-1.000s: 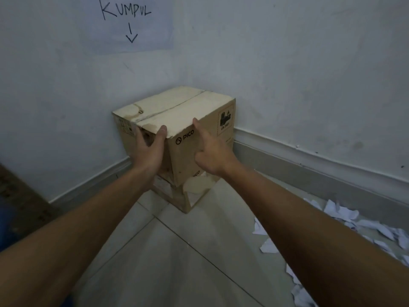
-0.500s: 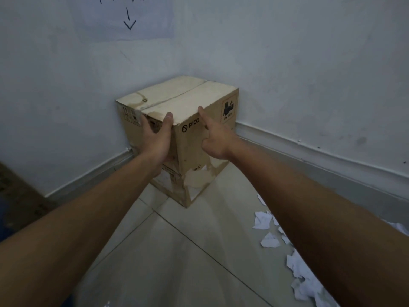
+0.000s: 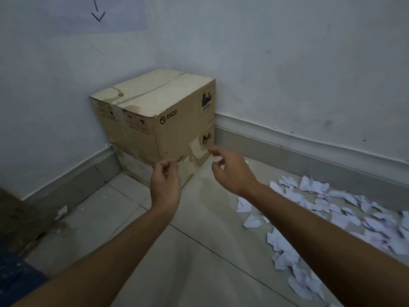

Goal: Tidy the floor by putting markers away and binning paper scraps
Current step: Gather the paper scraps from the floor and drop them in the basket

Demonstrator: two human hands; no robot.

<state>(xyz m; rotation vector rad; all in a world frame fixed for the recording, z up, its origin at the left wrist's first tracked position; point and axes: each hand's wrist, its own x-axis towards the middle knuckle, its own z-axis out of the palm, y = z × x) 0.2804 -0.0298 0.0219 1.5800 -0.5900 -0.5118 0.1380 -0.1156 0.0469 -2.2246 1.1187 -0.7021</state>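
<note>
A brown cardboard box [image 3: 155,120] marked PICO stands in the corner of the room, seemingly on top of a second, torn box [image 3: 141,167]. My left hand [image 3: 164,182] hovers in front of the lower box, fingers loosely curled and holding nothing. My right hand [image 3: 232,171] hovers a little to the right, also loosely curled and holding nothing. Both hands are off the box. Many white paper scraps [image 3: 332,213] lie scattered on the tiled floor at the right, along the wall. No marker is in view.
A paper sheet with a drawn arrow [image 3: 98,14] is stuck on the left wall above the boxes. A single scrap [image 3: 62,211] lies by the left skirting board. A dark brown object [image 3: 13,218] sits at the left edge.
Both hands have let go of the top box and pulled back and down toward me. The box stays in the corner. The view has shifted, showing more scraps at the right.
</note>
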